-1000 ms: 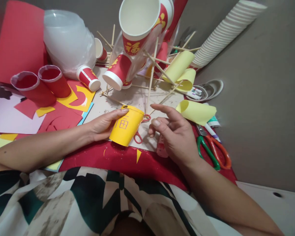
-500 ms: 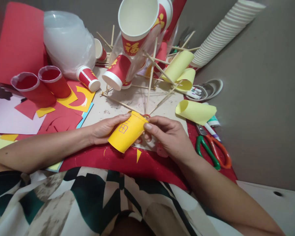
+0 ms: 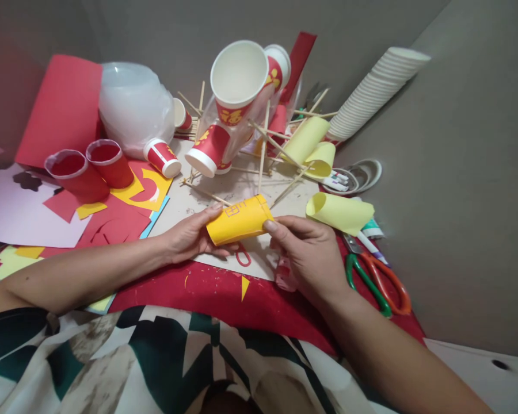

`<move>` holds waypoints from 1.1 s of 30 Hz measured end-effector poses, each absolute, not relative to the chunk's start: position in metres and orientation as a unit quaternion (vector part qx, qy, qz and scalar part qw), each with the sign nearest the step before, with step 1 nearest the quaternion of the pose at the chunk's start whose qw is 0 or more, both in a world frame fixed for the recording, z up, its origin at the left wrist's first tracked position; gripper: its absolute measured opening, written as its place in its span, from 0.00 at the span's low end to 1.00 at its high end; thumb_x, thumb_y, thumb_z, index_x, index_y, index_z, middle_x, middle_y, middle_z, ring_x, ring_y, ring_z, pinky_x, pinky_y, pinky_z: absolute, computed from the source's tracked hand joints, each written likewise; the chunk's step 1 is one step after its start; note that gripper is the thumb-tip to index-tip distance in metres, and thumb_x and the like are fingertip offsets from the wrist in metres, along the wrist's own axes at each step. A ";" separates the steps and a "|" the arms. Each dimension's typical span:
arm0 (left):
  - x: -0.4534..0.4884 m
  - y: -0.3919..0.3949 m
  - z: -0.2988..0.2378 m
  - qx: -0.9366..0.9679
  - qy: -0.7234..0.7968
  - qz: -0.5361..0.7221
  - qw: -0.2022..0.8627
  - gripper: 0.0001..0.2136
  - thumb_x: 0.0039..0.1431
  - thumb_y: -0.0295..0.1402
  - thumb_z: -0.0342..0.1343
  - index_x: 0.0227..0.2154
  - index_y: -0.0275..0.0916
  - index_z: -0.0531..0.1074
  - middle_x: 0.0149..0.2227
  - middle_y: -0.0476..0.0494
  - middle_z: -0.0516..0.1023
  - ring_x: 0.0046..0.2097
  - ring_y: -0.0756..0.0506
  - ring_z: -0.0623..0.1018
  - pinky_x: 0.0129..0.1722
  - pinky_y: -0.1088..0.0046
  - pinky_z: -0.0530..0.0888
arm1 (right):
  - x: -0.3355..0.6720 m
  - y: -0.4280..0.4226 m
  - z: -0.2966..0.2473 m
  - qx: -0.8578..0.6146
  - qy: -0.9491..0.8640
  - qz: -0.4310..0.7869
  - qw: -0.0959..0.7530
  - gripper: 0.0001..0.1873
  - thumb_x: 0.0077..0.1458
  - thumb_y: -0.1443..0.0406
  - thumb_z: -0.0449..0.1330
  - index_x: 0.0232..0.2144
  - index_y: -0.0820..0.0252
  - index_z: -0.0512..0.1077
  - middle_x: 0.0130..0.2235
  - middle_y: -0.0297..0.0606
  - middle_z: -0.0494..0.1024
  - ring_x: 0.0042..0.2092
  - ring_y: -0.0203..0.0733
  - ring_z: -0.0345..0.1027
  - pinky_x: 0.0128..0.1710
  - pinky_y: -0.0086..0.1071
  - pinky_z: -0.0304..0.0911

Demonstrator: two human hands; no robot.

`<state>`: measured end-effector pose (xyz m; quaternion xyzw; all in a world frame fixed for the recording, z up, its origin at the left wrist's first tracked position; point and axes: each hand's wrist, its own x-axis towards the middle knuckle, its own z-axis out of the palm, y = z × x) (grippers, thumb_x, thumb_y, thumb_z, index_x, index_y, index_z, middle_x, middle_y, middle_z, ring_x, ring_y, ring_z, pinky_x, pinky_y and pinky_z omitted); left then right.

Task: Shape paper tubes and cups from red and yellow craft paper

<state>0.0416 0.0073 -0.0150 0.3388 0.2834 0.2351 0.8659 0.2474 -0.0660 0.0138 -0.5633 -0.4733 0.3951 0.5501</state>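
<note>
Red desk [image 3: 216,288], near edge: my left hand [image 3: 192,234] and right hand [image 3: 309,253] grip a yellow paper cylinder [image 3: 242,222], already lettered; remainder unclear.

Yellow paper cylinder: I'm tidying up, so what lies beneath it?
A red oval loop and pale flat board show; what the yellow cylinder and left hand cover is hidden.

A loose cloth garment [image 3: 159,356] is worn, printed with angular and curved patches of white, dark green and beige; its paler areas are mottled with grey-brown. The left hand [image 3: 189,234], right hand [image 3: 313,261] and both forearms [image 3: 90,270] are left bare.
</note>
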 end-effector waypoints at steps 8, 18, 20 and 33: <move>0.043 0.002 -0.017 0.399 0.289 0.272 0.827 0.25 0.59 0.51 0.63 0.47 0.34 0.71 0.32 0.38 0.81 0.28 0.45 0.82 0.25 0.75 0.80 | 0.249 -0.062 0.006 -0.546 -0.519 0.323 0.573 0.09 0.49 0.58 0.73 0.32 0.55 0.83 0.33 0.35 0.81 0.36 0.40 0.74 0.39 0.33 0.71; 0.044 0.001 -0.019 0.430 0.312 0.251 0.809 0.34 0.54 0.61 0.61 0.44 0.30 0.73 0.29 0.39 0.80 0.24 0.48 0.79 0.22 0.76 0.79 | 0.249 -0.063 0.005 -0.557 -0.495 0.374 0.552 0.14 0.44 0.55 0.74 0.29 0.58 0.83 0.33 0.39 0.85 0.34 0.43 0.78 0.37 0.34 0.74; 0.044 0.002 -0.019 0.436 0.316 0.250 0.805 0.34 0.55 0.62 0.59 0.44 0.31 0.73 0.28 0.39 0.80 0.23 0.48 0.79 0.22 0.75 0.79 | 0.247 -0.064 0.008 -0.560 -0.491 0.380 0.549 0.15 0.44 0.55 0.74 0.30 0.59 0.83 0.32 0.39 0.84 0.34 0.44 0.77 0.35 0.34 0.74; 0.042 -0.002 -0.009 0.484 0.326 0.364 0.726 0.34 0.53 0.52 0.67 0.57 0.41 0.63 0.51 0.37 0.77 0.34 0.49 0.81 0.30 0.75 0.79 | 0.252 -0.058 0.000 -0.569 -0.444 0.385 0.574 0.19 0.46 0.51 0.73 0.33 0.58 0.81 0.28 0.35 0.81 0.29 0.39 0.73 0.28 0.31 0.71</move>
